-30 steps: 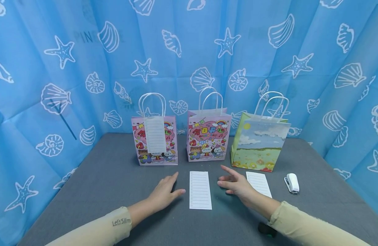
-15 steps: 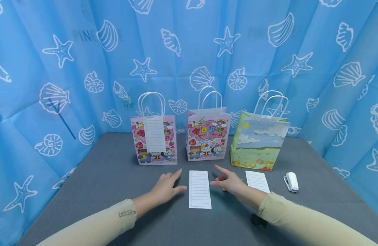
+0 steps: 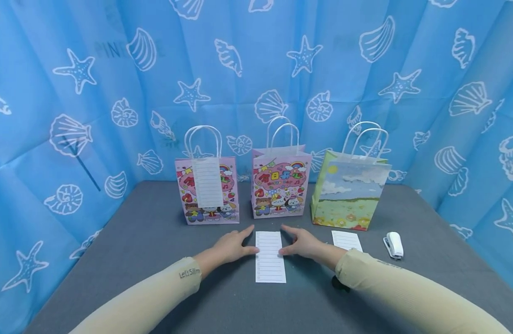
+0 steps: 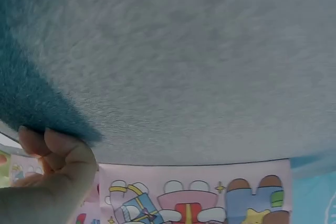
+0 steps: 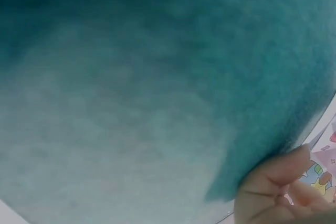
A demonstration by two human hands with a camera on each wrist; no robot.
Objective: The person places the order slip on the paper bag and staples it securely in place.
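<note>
A lined white paper slip [image 3: 270, 266] with small checkboxes lies flat on the grey table between the hands. My left hand [image 3: 232, 247] is at its left side, thumb tip at the paper's edge and index finger stretched forward. On the opposite side is my right hand [image 3: 303, 244], its thumb tip also at the edge and its index finger pointing ahead. Neither hand grips the slip. The left wrist view shows the left hand's fingers [image 4: 65, 148] near the tabletop; in the right wrist view the right thumb [image 5: 281, 171] is by a white edge.
Behind stand a pink cartoon paper bag [image 3: 185, 199] with a lined slip [image 3: 209, 185] over its front, a matching pink bag [image 3: 278, 190] and a landscape-print bag [image 3: 350, 195]. Rightward lie another slip [image 3: 347, 239], partly covered, a white stapler [image 3: 393, 245] and a dark object [image 3: 340, 284].
My right hand has moved left, from near the right-hand slip to the middle slip's right edge. My left hand has moved slightly right and forward to its left edge.
</note>
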